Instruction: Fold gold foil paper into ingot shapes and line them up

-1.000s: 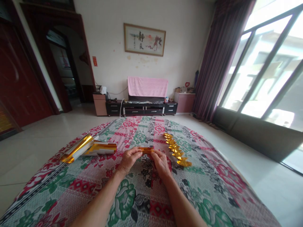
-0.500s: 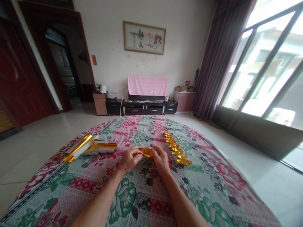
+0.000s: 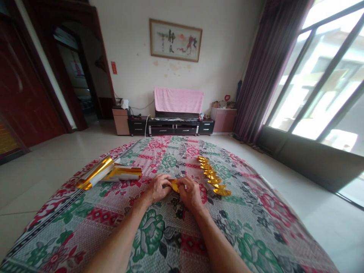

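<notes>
A small piece of gold foil paper [image 3: 174, 184] is pinched between both my hands over the flowered cloth [image 3: 159, 235]. My left hand [image 3: 157, 187] grips its left end with curled fingers. My right hand [image 3: 191, 193] is closed over its right end and hides most of it. A row of several folded gold foil pieces [image 3: 212, 176] lies just right of my right hand. A stack of flat gold foil sheets [image 3: 109, 175] lies to the left, well apart from my left hand.
The cloth covers a round table with tiled floor [image 3: 42, 167] around it. A dark low cabinet [image 3: 170, 127] with a pink cloth stands at the far wall. Large windows [image 3: 321, 83] and a curtain are on the right, a doorway on the left.
My hands have drawn closer together, so the gold piece between them looks shorter and more bunched. The view tilted slightly downward.
</notes>
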A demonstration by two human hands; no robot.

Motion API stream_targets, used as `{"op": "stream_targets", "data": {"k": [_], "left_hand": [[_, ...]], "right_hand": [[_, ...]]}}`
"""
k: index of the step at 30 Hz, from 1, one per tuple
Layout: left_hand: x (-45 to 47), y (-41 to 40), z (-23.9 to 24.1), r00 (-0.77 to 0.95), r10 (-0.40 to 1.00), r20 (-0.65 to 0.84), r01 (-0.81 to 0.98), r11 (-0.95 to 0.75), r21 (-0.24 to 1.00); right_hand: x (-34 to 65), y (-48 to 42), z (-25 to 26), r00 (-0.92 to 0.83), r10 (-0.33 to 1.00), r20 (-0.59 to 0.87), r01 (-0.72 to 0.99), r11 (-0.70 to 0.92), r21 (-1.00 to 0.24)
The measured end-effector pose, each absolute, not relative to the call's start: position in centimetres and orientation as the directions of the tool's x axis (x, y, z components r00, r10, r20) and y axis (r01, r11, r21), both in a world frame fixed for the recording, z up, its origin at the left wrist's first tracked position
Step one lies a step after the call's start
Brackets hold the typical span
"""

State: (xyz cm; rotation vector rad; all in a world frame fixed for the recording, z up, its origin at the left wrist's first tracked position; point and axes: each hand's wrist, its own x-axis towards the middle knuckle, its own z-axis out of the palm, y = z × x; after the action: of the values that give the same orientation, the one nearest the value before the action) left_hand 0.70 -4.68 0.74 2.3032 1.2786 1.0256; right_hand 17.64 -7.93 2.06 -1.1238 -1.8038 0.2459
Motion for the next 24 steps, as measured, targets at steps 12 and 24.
{"op": "stream_targets", "data": {"k": [12,24], "left_hand": [[0.3,-5.2,1.7,0.397,0.825,0.401,0.589,-0.565,0.578],[0.6,-5.0,1.4,0.301,0.816,0.493,0.573,-0.568,0.591]], "right_hand": [[17.7,-7.6,1.1,-0.238,0.815,0.529,0.706,0.519,-0.482],[18.5,-7.2,1.5,-0.279,0.81,0.515,0.637,0.558,-0.532]]}}
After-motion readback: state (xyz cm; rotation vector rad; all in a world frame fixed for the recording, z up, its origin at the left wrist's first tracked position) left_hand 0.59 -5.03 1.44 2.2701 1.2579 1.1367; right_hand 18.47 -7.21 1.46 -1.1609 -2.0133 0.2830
